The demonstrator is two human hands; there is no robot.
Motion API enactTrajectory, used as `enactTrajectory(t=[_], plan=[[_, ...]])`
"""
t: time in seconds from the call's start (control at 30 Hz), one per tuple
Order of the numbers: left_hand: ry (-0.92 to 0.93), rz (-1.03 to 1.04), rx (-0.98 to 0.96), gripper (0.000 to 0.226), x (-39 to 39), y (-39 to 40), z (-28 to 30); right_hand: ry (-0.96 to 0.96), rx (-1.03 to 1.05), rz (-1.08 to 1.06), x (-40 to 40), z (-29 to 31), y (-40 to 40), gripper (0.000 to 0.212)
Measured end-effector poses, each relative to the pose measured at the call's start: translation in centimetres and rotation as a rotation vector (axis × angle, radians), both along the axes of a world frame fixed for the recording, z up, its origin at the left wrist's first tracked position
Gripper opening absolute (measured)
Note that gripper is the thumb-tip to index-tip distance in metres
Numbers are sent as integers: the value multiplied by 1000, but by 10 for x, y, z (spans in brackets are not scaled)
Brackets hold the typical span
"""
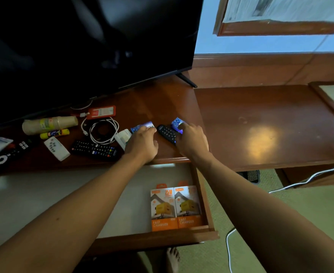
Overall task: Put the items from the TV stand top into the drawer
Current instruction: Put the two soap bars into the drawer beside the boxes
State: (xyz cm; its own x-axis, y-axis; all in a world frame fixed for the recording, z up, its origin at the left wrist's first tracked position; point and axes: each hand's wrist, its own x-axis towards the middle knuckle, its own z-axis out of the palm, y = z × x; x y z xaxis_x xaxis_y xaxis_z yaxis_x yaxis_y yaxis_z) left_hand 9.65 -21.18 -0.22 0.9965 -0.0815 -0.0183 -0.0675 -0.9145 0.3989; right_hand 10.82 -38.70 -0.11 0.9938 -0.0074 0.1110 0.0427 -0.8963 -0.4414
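Two hands work at once on the TV stand top. The left hand curls its fingers over a blue packet, apparently pinching it, though the knuckles hide the grip. The right hand closes its fingertips on a second blue packet, with its palm lying over the small black remote between the two packets.

That remote is the nearest hazard: a lift of the right hand could drag or flip it toward the stand's front edge. The packets look slick and thin, so a shallow pinch may let one slip. The open drawer sits directly below, with two orange charger boxes in its right corner. Further left, the coiled white cable, long black remote and white remote still wait.
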Motion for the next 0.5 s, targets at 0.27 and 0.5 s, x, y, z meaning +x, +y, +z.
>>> enactTrajectory(t=[0.27, 0.5], plan=[[166, -14, 308, 69, 56, 9, -2, 321, -233, 88, 65, -3, -14, 44], [183, -10, 342, 64, 67, 6, -7, 328, -205, 120, 77, -5, -15, 43]])
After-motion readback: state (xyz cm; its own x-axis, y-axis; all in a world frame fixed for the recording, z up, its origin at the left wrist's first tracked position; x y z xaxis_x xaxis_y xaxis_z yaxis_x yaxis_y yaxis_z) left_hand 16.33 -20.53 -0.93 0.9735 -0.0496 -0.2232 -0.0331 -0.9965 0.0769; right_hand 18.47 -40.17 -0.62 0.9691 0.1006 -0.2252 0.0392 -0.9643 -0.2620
